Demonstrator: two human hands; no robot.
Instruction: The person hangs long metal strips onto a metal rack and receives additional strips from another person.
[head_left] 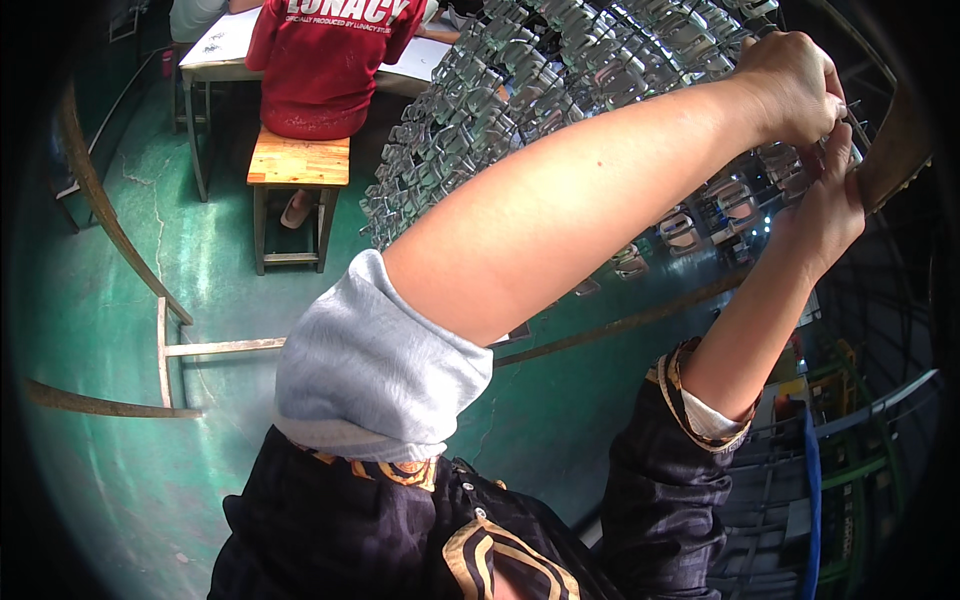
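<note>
Fingertips of the bare left hand (pixel 795 88) and bare right hand (pixel 828 208) nearly meet beside the brown curved bar (pixel 903 150); whether they clamp anything cannot be told. Shiny grey-clear frame-shaped pieces (pixel 520 112) hang leftward, probably favouring small motions; green-painted floor (pixel 115 330) offers room beyond.

A glossy, green-painted floor (pixel 110 310) spreads across the left, veined with thin pale cracks (pixel 158 222) and streaked with bright, whitish reflected light. At the far left stands a white-topped table (pixel 222 48) with slim grey metal legs. Just nearer is a square stool (pixel 300 165) with a honey-coloured wooden seat and dark legs. On the shadowy right rises a green metal framework (pixel 850 472).
</note>
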